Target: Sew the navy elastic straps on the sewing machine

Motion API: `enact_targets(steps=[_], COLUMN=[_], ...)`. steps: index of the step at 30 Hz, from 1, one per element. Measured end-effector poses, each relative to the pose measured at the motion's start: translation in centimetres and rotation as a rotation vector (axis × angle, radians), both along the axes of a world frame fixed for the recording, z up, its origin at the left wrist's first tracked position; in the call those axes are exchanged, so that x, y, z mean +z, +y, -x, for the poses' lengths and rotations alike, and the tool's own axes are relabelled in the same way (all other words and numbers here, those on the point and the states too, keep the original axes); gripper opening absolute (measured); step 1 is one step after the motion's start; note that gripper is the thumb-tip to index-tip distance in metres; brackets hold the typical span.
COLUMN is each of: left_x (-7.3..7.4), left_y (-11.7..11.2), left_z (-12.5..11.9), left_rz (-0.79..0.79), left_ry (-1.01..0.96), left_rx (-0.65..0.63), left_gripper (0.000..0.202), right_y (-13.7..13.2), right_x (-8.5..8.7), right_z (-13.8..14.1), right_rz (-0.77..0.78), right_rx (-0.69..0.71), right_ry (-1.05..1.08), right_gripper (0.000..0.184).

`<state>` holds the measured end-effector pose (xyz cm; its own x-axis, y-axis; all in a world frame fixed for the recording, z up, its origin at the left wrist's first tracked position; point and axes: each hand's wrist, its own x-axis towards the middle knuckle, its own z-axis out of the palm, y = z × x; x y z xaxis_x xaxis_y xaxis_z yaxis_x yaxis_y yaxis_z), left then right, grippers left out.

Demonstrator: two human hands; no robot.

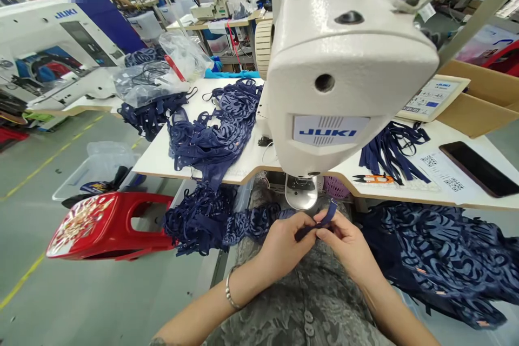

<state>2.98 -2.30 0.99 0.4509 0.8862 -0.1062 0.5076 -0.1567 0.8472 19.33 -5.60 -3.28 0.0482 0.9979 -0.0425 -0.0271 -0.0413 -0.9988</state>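
My left hand (284,246) and my right hand (348,243) meet low in front of me, over my lap. Both pinch a narrow navy fabric strap (320,221), whose end sticks up between the fingertips. A silver bracelet circles my left wrist. Straight above the hands hangs the metal foot area (300,194) of a white JUKI sewing machine (344,75). A chain of navy patterned lace pieces (243,221) trails from my left hand down off the table edge.
A heap of navy straps and lace (214,130) lies on the white table (162,157) left of the machine. Loose straps (389,151), thread snips (375,179) and a black phone (478,168) lie at right. A red stool (105,224) stands on the floor at left. Another person sits at the far left.
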Motion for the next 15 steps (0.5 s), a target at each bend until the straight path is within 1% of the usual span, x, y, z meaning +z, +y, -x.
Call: enact_targets(steps=[2,4,8,12,15], left_x=[0.0,0.0,-0.2,-0.3,-0.4], left_y=[-0.2,-0.4,-0.8,-0.9,-0.9], left_z=[0.1,0.2,0.2,0.3,0.4], left_rz=[-0.087,-0.189,-0.365,-0.45,-0.471], left_ry=[0.053,0.097,0.131,0.126,0.111], left_rx=[-0.006,-0.011,-0.021,-0.004,-0.003], left_gripper=[0.014,0.015,0.014,0.016,0.019], right_y=[-0.1,-0.2,-0.5,-0.4,-0.3], right_x=[0.3,0.4,0.0,-0.2,-0.1], right_z=[-0.4,-0.3,0.5,1.2,1.3], right_rz=[-0.042,-0.103,-0.204,-0.362,-0.469], right_rx=[-0.023,-0.066,-0.129,-0.196,-0.181], right_ry=[-0.071,-0.086,-0.027,0.003,0.0], right_gripper=[0.015,0.008,0.015,0.014,0.01])
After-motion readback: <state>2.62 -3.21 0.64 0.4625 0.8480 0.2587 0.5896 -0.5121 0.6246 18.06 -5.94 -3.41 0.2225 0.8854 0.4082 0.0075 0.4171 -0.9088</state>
